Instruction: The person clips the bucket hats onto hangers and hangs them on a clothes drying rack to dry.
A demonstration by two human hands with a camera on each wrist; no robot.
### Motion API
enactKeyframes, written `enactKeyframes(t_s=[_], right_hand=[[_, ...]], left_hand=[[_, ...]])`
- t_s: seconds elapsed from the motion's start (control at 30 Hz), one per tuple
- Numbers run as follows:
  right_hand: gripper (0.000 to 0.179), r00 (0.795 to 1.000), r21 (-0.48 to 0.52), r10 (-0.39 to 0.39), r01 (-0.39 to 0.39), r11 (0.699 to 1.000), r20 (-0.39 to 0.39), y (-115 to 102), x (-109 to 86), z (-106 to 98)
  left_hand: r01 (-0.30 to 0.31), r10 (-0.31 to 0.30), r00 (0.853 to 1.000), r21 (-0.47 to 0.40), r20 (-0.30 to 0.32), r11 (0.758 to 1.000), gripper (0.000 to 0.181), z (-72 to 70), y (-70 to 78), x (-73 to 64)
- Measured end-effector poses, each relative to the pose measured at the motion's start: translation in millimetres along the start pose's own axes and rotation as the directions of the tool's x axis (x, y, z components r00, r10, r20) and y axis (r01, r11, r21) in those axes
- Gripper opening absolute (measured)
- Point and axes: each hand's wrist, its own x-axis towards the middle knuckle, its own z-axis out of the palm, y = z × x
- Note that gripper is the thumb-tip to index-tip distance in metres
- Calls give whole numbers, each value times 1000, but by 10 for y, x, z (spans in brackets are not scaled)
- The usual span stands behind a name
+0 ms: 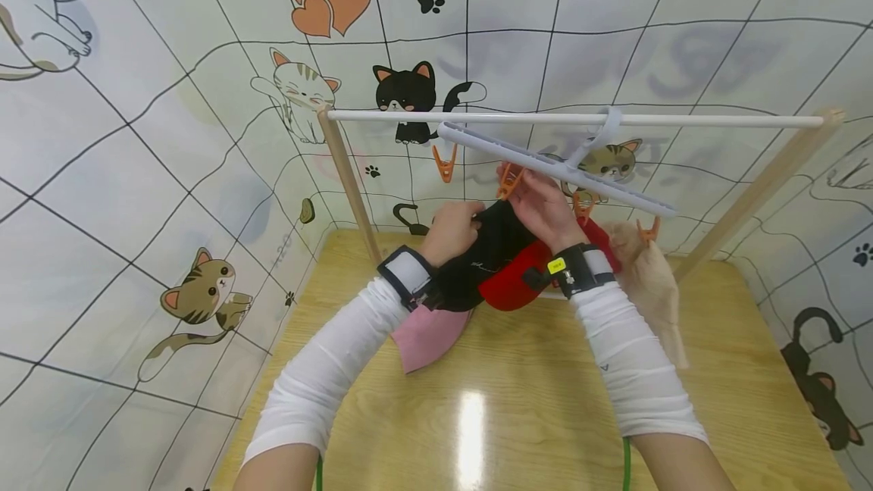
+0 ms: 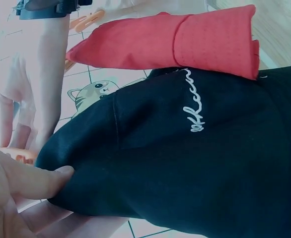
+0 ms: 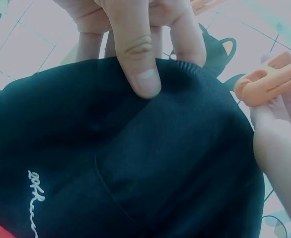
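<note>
My left hand (image 1: 450, 233) pinches the upper edge of a black hat (image 1: 458, 279) with white script lettering, thumb on the near side of the fabric. With my right hand (image 1: 546, 211) I hold an orange clip (image 1: 508, 182) just above the hat; in the right wrist view the clip (image 3: 269, 84) appears beside the hat's edge. The clip hangs from a pale lavender hanger (image 1: 539, 165). A red hat (image 1: 511, 286) with a stitched brim hangs behind my right wrist, partly hidden. Right of it hangs a beige cloth item (image 1: 648, 294) from another orange clip (image 1: 649, 230).
A white rod (image 1: 436, 117) on wooden posts (image 1: 350, 184) carries the hanger, which tilts down to the right. Another orange clip (image 1: 445, 165) dangles at its left end. A pink cloth item (image 1: 430, 339) lies on the wooden table (image 1: 532, 400). Cat-print sheeting (image 1: 225, 135) surrounds the table.
</note>
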Motion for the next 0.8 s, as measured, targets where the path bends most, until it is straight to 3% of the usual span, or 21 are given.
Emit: enactKeyframes(t_s=[0.6, 0.8], right_hand=[[25, 1000, -24, 28, -28, 999, 1, -4, 31, 24], [29, 999, -160, -9, 16, 987, 44, -35, 61, -30]], left_hand=[[27, -27, 1000, -2, -2, 1000, 20, -52, 91, 97], [21, -21, 1000, 7, -6, 1000, 18, -101, 88, 84]])
